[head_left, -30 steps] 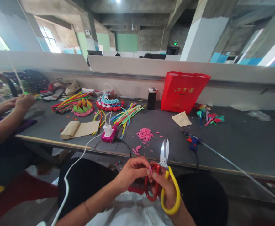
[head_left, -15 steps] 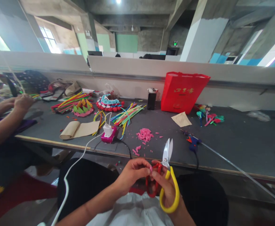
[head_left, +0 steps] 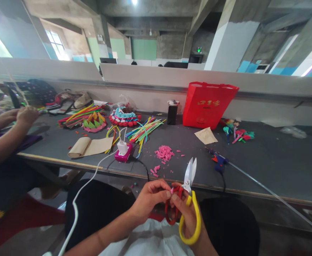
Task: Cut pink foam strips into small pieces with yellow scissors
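Note:
My left hand (head_left: 153,196) is closed, thumb and forefinger pinching a small pink piece (head_left: 172,191) over my lap. My right hand (head_left: 187,214) meets it there, its fingertips touching or very near the same piece. Hooked in that right hand is a pair of scissors (head_left: 188,175) with one red and one yellow handle; the silver blades point up and away, slightly apart. Part of the red handle is hidden behind my fingers. Just beyond, on the dark table (head_left: 265,167), lies a heap of short pink pieces (head_left: 164,153), with several more strewn near the edge.
A hot glue gun (head_left: 220,162) and a long metal rod (head_left: 268,192) lie to the right. Behind stand a red bag (head_left: 209,105) and a phone (head_left: 172,114). Colourful strips (head_left: 145,131), a magenta power block (head_left: 123,153) and a paper roll (head_left: 89,146) lie left, near another person's arms (head_left: 17,128).
The scissors have dipped slightly and shifted a little left with my right hand. Both hands stay together at the pink piece.

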`<state>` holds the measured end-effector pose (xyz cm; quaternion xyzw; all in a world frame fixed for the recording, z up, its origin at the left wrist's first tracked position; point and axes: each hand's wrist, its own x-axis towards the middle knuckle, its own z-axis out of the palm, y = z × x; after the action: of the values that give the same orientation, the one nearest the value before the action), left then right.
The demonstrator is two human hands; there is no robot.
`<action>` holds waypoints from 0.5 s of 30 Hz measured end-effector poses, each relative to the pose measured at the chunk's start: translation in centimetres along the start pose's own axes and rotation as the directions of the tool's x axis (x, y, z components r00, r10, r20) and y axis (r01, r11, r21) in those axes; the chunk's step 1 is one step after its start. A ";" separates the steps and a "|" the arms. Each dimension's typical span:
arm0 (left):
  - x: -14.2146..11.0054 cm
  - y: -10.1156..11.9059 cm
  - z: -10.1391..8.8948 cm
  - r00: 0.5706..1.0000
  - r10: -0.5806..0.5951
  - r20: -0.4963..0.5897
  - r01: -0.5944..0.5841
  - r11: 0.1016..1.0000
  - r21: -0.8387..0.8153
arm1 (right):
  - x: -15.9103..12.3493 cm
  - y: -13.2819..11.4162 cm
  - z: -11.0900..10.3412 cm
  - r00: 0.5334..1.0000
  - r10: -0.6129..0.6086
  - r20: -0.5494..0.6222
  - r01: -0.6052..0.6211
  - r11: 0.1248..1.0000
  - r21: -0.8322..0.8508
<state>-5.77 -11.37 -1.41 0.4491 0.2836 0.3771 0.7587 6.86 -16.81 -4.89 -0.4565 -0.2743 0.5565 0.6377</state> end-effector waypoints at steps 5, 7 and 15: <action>0.1 0.2 0.1 0.992 0.018 -0.122 -0.025 0.998 -0.055 | -0.5 1.2 -1.3 0.971 -0.235 -0.051 0.183 0.861 -0.475; 0.3 0.4 0.2 0.987 0.026 -0.158 -0.044 0.993 -0.112 | -0.8 1.8 -2.2 0.931 -0.364 -0.028 0.254 0.700 -0.667; 0.4 0.7 0.9 0.969 0.082 -0.234 -0.123 0.978 -0.167 | -1.2 3.6 -3.8 0.888 -0.447 0.107 0.288 0.360 -0.887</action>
<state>-5.12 -11.22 -0.42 0.3468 0.3092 0.4886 0.7385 8.19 -19.09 -9.49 -0.6872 -0.5678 0.1367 0.4320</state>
